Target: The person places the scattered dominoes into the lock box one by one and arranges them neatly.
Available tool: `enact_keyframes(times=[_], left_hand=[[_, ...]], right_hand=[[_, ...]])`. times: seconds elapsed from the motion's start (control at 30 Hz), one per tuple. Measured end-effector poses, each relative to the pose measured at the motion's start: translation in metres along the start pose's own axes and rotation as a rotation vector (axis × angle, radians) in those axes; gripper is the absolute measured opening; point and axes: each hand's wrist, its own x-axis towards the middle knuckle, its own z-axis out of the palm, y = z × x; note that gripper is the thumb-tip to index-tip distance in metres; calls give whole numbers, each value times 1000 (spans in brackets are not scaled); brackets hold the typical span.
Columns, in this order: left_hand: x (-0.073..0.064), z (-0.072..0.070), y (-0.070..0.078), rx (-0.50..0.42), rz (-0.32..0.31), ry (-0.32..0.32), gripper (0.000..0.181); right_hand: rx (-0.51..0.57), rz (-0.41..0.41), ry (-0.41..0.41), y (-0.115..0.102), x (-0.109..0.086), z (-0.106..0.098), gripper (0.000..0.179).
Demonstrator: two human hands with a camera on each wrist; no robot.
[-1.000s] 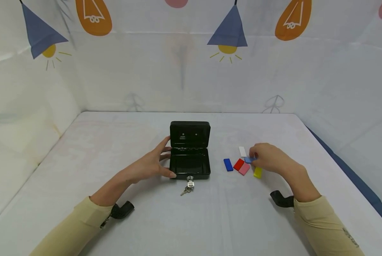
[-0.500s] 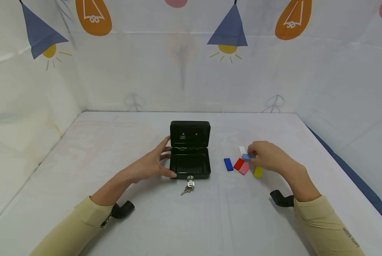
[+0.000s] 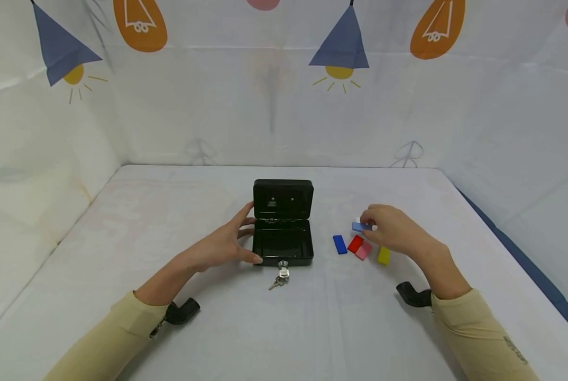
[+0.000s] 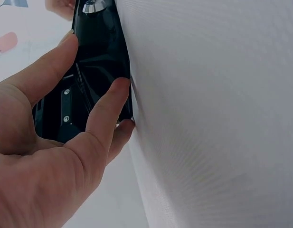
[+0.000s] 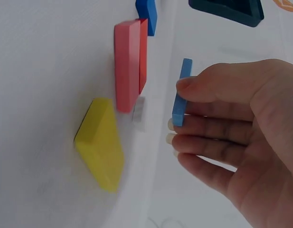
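Observation:
A black cash box point(image 3: 284, 260) stands on the table with its lid point(image 3: 283, 198) raised. My left hand point(image 3: 227, 243) holds its left side, thumb at the front corner and fingers behind; the left wrist view shows the fingertips on the box wall point(image 4: 101, 47). Keys point(image 3: 279, 280) hang from the front lock. My right hand point(image 3: 393, 227) pinches a light blue block point(image 5: 183, 90) between thumb and fingers, raised off the table. Below it lie a red block point(image 3: 355, 244), a pink block point(image 3: 363, 251), a yellow block point(image 3: 383, 256) and a dark blue block point(image 3: 339, 244).
A white block point(image 5: 138, 110) lies behind the pink one, mostly hidden by the right hand in the head view. The white-covered table point(image 3: 293, 328) ends at a printed cloth wall point(image 3: 193, 106).
My right hand has lifted the light blue block and moved it a little left and away from me, over the white block. The left hand and the box have not moved.

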Motion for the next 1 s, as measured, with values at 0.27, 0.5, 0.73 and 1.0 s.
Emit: enact_keyframes(times=[0.27, 0.5, 0.73, 1.0], left_hand=[[1, 1, 2, 12, -17, 4, 130], [1, -1, 1, 10, -18, 2, 128], [0, -2, -1, -4, 0, -7, 128], [1, -3, -2, -7, -3, -14, 128]], right_hand=[[28, -37, 36, -13, 4, 1, 16], [35, -94, 48, -28, 7, 1, 16], [48, -133, 87, -50, 8, 4, 18], [39, -253, 152, -69, 13, 8, 17]])
